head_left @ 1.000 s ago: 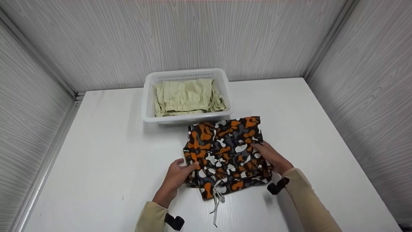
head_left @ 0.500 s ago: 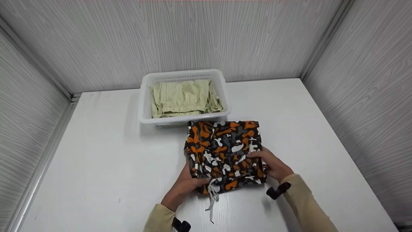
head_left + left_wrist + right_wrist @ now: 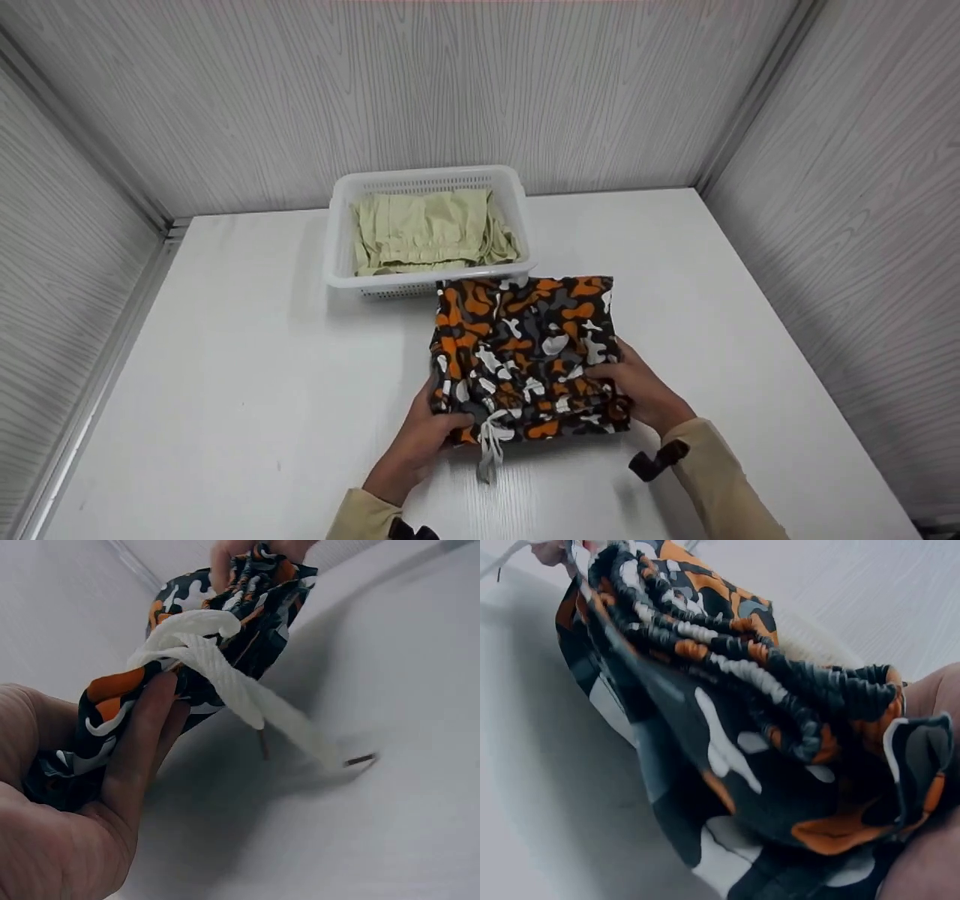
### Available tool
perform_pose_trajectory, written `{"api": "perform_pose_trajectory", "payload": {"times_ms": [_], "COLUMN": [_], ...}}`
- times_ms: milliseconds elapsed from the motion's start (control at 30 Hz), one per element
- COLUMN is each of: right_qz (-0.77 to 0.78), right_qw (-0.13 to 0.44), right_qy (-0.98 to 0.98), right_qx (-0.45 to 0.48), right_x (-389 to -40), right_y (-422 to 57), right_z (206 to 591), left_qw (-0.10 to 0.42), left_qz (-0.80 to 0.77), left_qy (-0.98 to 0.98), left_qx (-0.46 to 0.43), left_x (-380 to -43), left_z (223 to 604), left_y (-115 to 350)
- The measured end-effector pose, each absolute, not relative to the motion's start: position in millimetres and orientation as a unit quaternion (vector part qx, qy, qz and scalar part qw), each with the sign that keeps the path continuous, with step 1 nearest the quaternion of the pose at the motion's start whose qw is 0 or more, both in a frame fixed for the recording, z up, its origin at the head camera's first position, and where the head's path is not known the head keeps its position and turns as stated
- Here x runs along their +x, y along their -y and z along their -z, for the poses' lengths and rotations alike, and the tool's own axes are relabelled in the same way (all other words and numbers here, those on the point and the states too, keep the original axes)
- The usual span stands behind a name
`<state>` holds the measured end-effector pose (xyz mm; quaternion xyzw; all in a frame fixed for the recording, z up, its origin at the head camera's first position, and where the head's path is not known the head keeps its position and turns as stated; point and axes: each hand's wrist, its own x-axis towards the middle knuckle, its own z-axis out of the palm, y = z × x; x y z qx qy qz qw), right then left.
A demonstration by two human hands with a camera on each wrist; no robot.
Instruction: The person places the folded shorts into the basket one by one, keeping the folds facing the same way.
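Observation:
Folded camouflage shorts (image 3: 525, 337) in orange, black, grey and white span both hands, their far edge right at the front of the basket. In the head view my left hand (image 3: 421, 435) grips the near left corner, thumb on top and fingers underneath. My right hand (image 3: 646, 386) holds the right side in the same way. A white drawstring (image 3: 225, 679) with dark tips dangles from the waistband, close to the left fingers. In the right wrist view the gathered elastic waistband (image 3: 742, 675) shows in several layers, with a shadow on the table under the cloth.
A white plastic basket (image 3: 339, 244) stands at the back of the white table (image 3: 247, 390), with folded pale green cloth (image 3: 431, 225) that has a gathered elastic edge. Wood-grain panels (image 3: 450, 90) enclose the table at the back and both sides.
My left hand has shifted from the left edge to the near left corner and gripped it. The shorts have been squared up and raised slightly; the drawstring swings.

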<state>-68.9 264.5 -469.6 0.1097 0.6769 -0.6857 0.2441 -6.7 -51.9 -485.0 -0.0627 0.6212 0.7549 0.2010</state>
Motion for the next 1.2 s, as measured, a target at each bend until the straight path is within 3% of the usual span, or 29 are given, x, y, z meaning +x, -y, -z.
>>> {"api": "perform_pose_trajectory", "payload": {"times_ms": [367,633,867,1200], "right_qz": [0.661,0.686,0.691,0.691], "right_qw": [0.239,0.230,0.234,0.211], "right_qy": [-0.702,-0.686,-0.681,-0.690], "right_qx": [0.112,0.080,0.058,0.031], "right_x": [-70,-88,-131,-187], "right_y": [-268,-260,-237,-204], "right_z": [419,388,370,358], "left_qw": [0.202,0.150,0.098,0.093], "left_qz": [-0.800,-0.825,-0.823,-0.799], "left_qy": [-0.563,-0.545,-0.559,-0.591], "left_qx": [-0.041,-0.001,-0.036,-0.068], "left_x": [-3,-10,-42,-101], "left_z": [435,404,392,377], "left_y": [56,63,74,95]}}
